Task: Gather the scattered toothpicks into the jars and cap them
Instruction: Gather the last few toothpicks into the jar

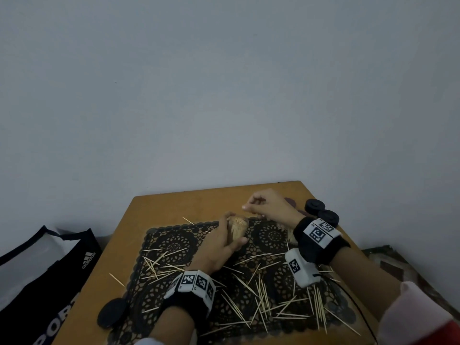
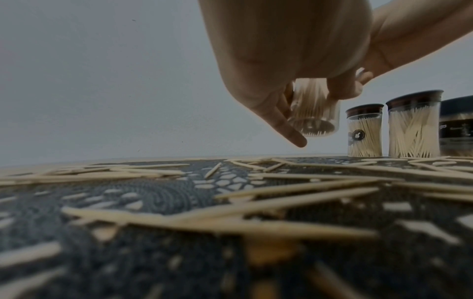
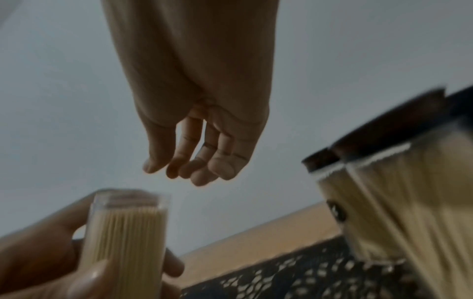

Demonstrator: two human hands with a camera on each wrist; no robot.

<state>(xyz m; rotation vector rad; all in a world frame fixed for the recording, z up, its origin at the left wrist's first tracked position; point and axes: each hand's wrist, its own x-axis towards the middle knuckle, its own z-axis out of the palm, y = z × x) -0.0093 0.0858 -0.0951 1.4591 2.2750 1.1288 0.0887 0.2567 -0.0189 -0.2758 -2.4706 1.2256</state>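
1. The left hand (image 1: 219, 247) has its fingers (image 3: 97, 277) curled round an open jar (image 1: 238, 229). The thumb is on one side and the other fingers are on the opposite side, so the mouth stays free. The little finger sticks out below and touches nothing.
2. The jar is lifted off the mat (image 1: 174, 245) and looks slightly tilted. I think this is to bring its mouth toward the other hand. It is already nearly full of upright toothpicks.
3. The right hand (image 1: 267, 207) is above the jar and just to its right. In the right wrist view its fingers (image 3: 220, 168) hang loosely bent and close together, and I see no toothpick between them. In the head view thumb and forefinger seem to meet, but I cannot tell if they pinch anything.
4. Many loose toothpicks (image 1: 261, 295) lie scattered on the mat, mostly near the person, so much gathering remains.
5. Capped jars (image 2: 413, 129) stand at the far right of the mat, probably put aside because they are finished.
6. One black cap (image 1: 112, 312) lies on the near left of the table (image 1: 149, 207), and two more (image 1: 322, 211) on the far right, within reach for closing.
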